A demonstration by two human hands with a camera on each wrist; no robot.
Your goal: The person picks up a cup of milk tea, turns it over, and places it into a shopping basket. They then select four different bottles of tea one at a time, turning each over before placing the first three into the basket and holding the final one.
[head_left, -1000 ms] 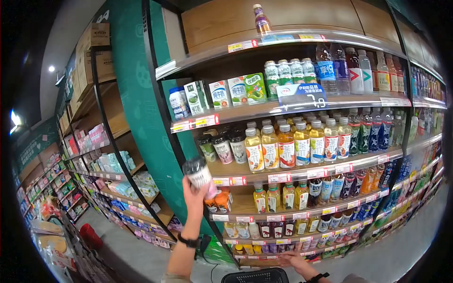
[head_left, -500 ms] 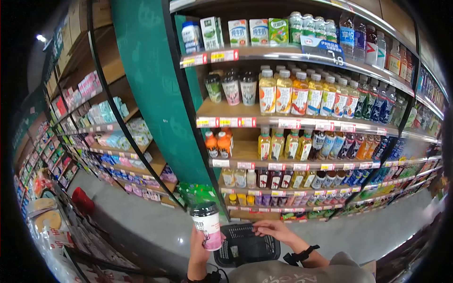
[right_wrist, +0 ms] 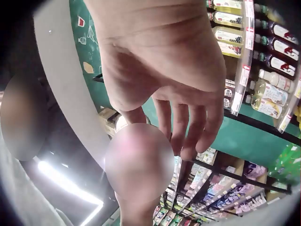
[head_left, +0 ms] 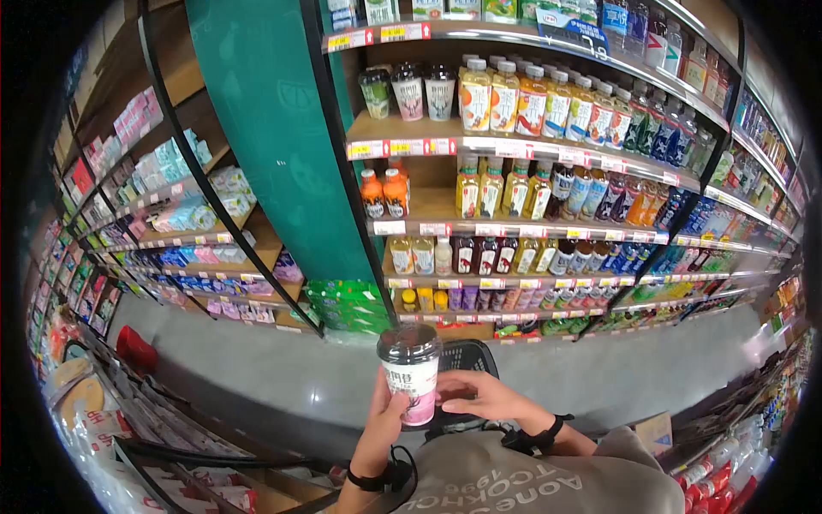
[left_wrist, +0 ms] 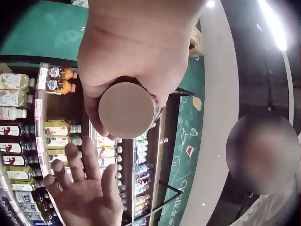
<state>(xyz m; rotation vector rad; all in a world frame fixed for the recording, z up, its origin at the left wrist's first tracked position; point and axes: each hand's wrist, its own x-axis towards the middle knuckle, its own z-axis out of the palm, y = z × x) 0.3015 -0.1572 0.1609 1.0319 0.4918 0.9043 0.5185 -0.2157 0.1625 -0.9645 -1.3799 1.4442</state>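
A drink cup (head_left: 413,381) with a dark lid and a white-and-pink sleeve is upright in front of the body. My left hand (head_left: 390,421) grips it from the left side, thumb across the sleeve. The left wrist view shows the cup's round, plain base (left_wrist: 126,110) below the palm. Just to the right of the cup is my right hand (head_left: 486,396), its fingertips close to the sleeve in the head view. Loosely bent fingers (right_wrist: 190,122) with nothing in them show in the right wrist view.
A black basket (head_left: 481,353) lies beyond the hands, partly hidden by them. Shelves with similar cups (head_left: 409,92), tea bottles (head_left: 476,96) and orange bottles (head_left: 396,195) rise ahead. Bagged goods (head_left: 719,475) stand at the lower right, and a green column (head_left: 265,154) divides the shelving.
The left hand has brought the cup from beside the shelf down and in toward the body. The right hand has come up beside the cup. The head view has tilted downward.
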